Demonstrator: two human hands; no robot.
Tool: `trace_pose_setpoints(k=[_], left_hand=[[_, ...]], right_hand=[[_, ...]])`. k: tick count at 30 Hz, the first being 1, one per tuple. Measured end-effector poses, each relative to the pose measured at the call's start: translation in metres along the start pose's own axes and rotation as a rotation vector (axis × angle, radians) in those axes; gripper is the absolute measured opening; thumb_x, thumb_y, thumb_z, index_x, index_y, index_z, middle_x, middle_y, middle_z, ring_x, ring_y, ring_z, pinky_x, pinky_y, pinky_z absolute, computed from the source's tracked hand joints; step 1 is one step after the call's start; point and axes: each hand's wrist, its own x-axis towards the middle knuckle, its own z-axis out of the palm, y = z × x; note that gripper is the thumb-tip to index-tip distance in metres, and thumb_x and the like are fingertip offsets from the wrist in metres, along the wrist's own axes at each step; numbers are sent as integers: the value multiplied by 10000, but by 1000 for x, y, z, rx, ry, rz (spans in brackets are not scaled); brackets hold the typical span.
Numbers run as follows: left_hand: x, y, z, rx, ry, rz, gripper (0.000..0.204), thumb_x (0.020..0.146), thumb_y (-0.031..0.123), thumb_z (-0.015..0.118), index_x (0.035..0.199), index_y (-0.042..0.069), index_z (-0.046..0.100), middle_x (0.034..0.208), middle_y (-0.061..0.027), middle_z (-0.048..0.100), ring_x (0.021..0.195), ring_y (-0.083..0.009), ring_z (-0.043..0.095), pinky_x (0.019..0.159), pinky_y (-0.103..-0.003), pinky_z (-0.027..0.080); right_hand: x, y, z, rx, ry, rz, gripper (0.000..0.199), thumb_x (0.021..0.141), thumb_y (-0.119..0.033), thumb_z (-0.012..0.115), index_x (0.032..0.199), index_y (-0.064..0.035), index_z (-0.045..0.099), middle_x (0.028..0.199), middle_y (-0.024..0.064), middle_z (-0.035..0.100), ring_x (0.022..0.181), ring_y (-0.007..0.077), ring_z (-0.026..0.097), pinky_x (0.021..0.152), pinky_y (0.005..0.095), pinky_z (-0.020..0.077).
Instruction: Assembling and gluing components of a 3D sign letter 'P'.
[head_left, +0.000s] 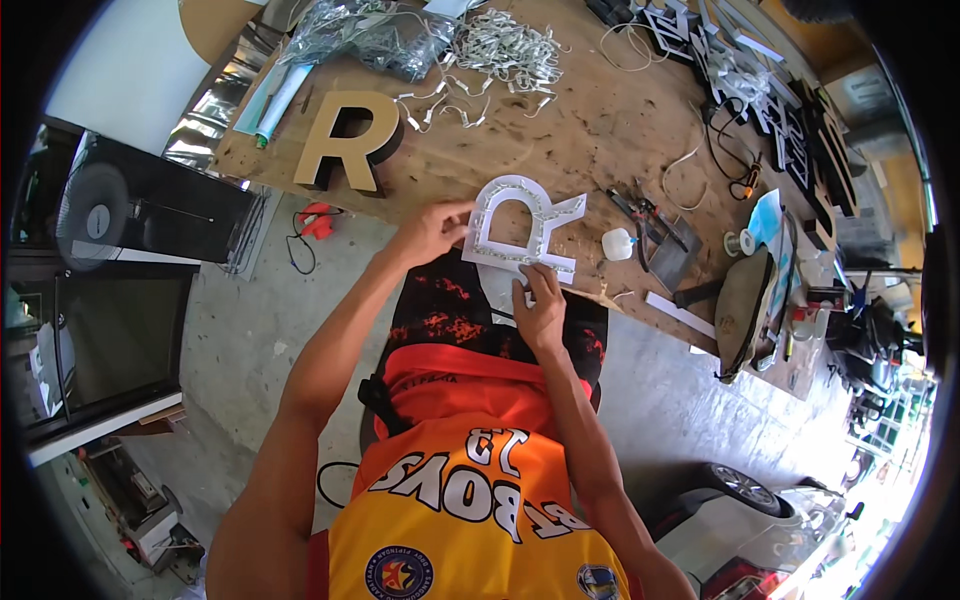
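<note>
A flat white letter-shaped sign panel [483, 243] lies at the table's near edge, partly overhanging it above my lap. A string of small LED modules [545, 222] runs along its strokes. My left hand [432, 232] grips the panel's left side with the fingertips. At the lower edge my right hand [541, 308] has its fingers curled against the panel; what lies under those fingertips is hidden. To the right of the panel stands a small white bottle [618, 244].
A gold-faced letter [347, 138] with dark sides stands on the wooden table [590, 130] to the left. Behind it are a pile of LED modules [510, 50] and clear plastic bags [365, 38]. Tools [660, 235], a solder spool [740, 242] and dark letters [790, 145] lie right.
</note>
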Motion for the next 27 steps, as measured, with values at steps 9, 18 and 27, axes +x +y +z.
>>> trace_pose_setpoints(k=[9,18,27], left_hand=[[-17,5,18,212,-49,239,121,837,6,692,958,1,693,932,-147,698,828,-320,687,733,-392,547],[-50,25,48,198,-3,262,106,804,17,664,905,6,694,879,-155,685,844,-365,672,756,-437,541],[1,39,81,372,-42,260,172,806,38,647,953,31,735,875,-129,683,829,-342,678,749,-437,544]], right_hand=[[22,-4,13,-25,-131,-44,279,827,-124,771,1061,8,693,1158,176,641,981,389,659,812,443,548],[52,20,-16,-49,-235,-189,233,816,-78,736,1029,8,703,1193,186,652,1003,408,656,896,465,527],[60,41,-39,-20,-155,-160,269,810,15,713,1079,15,706,1231,202,657,1075,383,674,911,424,547]])
